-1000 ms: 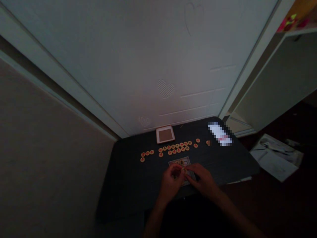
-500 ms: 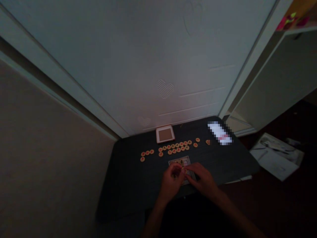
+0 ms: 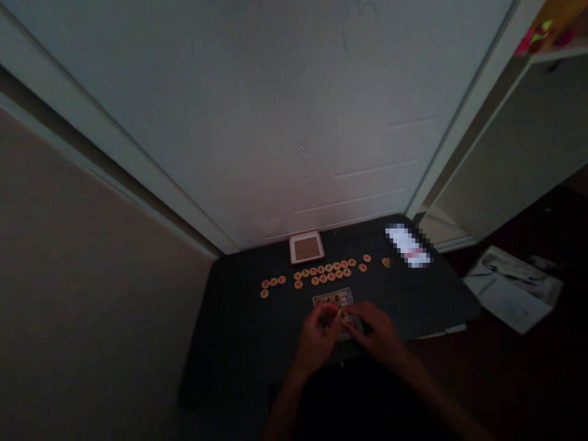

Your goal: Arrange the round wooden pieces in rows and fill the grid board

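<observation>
My left hand [image 3: 316, 337] is curled over the near part of a small pale box [image 3: 315, 301]. Its fingertips meet those of my right hand [image 3: 377, 327] at a round wooden Chinese chess piece [image 3: 343, 316] with a dark mark, which both hands pinch. Several similar discs lie in the box, among them a dark-marked disc [image 3: 336, 299] near its far edge. Whether my left palm holds more pieces is hidden by the fingers. Beyond the box, several discs with red or dark marks, such as a red-marked disc [image 3: 331, 277], lie in rows.
The dark table [image 3: 239, 337] stands against a white panel with embossed hearts. A red-rimmed tray or lid [image 3: 291, 251] rests at its back edge. A blurred white item [image 3: 407, 245] lies at back right. On the floor to the right is an open white box [image 3: 519, 306].
The pinched disc has tilted so more of its marked face shows between the fingertips. Both hands stay nearly in place, and the rows of discs are the same.
</observation>
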`<action>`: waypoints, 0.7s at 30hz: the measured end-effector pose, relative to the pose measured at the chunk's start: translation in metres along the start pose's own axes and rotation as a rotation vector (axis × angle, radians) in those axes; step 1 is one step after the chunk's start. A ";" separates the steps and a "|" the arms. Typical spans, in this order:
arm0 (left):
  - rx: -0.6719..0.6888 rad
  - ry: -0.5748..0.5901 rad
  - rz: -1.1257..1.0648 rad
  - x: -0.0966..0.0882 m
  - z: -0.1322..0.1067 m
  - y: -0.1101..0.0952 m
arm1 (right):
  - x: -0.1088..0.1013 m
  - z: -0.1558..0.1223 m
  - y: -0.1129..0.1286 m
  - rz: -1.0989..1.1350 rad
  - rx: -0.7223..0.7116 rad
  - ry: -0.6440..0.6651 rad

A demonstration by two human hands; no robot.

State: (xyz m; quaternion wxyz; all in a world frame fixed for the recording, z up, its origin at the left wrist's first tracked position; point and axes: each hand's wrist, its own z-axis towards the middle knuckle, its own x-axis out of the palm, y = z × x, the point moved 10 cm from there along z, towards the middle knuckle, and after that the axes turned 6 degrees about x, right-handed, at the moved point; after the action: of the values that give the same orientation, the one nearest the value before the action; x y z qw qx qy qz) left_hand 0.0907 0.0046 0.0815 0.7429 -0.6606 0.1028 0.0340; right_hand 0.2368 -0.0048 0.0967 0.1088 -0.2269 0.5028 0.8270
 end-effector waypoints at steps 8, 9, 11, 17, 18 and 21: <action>0.001 0.015 -0.015 0.001 -0.001 0.003 | 0.000 0.001 0.000 0.002 0.001 0.005; -0.001 0.011 -0.009 0.001 0.000 0.003 | -0.001 0.001 0.001 0.000 -0.001 0.003; -0.010 0.002 0.013 0.001 0.000 0.005 | -0.002 0.002 0.002 -0.005 -0.002 -0.005; -0.053 -0.036 0.055 -0.001 0.002 0.008 | -0.004 0.003 0.007 -0.003 -0.016 -0.029; -0.055 -0.036 0.058 -0.001 0.002 0.007 | -0.004 0.003 0.007 -0.004 -0.019 -0.033; -0.047 -0.035 0.056 -0.001 0.003 0.005 | -0.003 0.003 0.007 -0.012 -0.027 -0.024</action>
State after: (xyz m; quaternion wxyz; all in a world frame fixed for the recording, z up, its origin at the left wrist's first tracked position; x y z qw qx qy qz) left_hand 0.0892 0.0082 0.0768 0.7277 -0.6739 0.1076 0.0689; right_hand 0.2360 -0.0053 0.1049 0.1168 -0.2213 0.4890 0.8356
